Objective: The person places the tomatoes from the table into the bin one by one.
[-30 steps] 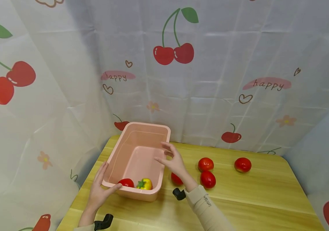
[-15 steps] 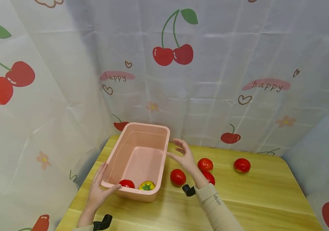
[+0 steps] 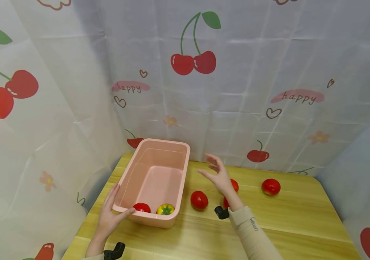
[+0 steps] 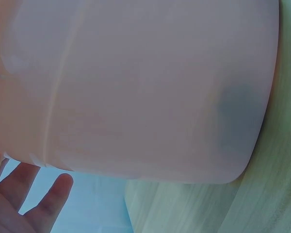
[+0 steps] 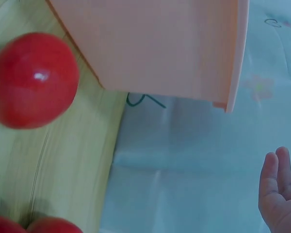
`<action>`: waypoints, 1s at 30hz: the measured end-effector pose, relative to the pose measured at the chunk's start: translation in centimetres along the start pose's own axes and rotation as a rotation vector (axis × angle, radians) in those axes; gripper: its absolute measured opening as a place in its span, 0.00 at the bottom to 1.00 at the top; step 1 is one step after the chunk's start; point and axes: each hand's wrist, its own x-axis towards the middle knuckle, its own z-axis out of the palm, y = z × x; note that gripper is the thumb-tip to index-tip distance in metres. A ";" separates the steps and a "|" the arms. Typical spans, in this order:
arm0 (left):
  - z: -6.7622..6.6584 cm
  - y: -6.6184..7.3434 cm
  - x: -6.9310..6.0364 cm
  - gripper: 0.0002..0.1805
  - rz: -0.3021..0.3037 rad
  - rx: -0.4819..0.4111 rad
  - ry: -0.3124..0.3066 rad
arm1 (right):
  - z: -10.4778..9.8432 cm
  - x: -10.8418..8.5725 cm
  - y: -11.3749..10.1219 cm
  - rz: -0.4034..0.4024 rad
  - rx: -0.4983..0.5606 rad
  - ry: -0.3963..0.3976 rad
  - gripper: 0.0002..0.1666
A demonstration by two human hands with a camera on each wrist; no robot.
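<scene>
A pink plastic bin (image 3: 185, 173) stands on the left of the table. Inside its near end lie a red tomato (image 3: 142, 207) and a yellow fruit (image 3: 165, 209) with a green leafy cap. My left hand (image 3: 108, 218) rests on the bin's near left corner, thumb at the front rim and fingers along the outer side; in the left wrist view these fingers look straight and spread. Right of the bin, my right hand (image 3: 220, 177) is in the air, fingers loosely bent and holding nothing. A loose red tomato (image 3: 199, 200) lies between that hand and the bin.
Behind my right wrist, two more red tomatoes (image 3: 234, 185) are partly hidden. Another tomato (image 3: 270, 186) lies farther right on the wooden table (image 3: 288, 220). A white cherry-printed curtain (image 3: 236, 108) hangs behind and at both sides.
My right hand has moved from over the bin to the right, past its rim. The yellow fruit has rolled slightly, its green cap now facing me. The left hand stays at the corner.
</scene>
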 end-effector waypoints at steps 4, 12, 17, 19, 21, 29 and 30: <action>0.1 -0.5 0.0 0.52 0.026 -0.011 0.005 | -0.9 -0.1 0.3 -0.003 -0.021 0.021 0.36; 0.1 -0.5 0.0 0.53 0.038 -0.009 0.008 | -2.5 -0.2 1.0 -0.051 -0.015 0.066 0.35; 0.0 -0.5 0.0 0.53 0.030 0.003 0.003 | -3.3 -0.3 1.5 -0.066 -0.027 0.090 0.35; 0.0 -0.5 -0.1 0.53 0.028 0.007 0.000 | -3.6 -0.4 1.6 -0.061 -0.029 0.094 0.35; 0.0 -0.5 -0.1 0.53 0.027 0.011 -0.003 | -3.9 -0.5 1.7 -0.060 -0.038 0.097 0.35; 0.0 -0.4 0.0 0.54 0.019 0.028 -0.006 | -5.5 -0.8 1.9 -0.034 -0.069 0.122 0.35; 0.0 -0.2 0.0 0.54 0.015 0.027 -0.008 | -5.8 -0.8 2.0 -0.035 -0.074 0.128 0.35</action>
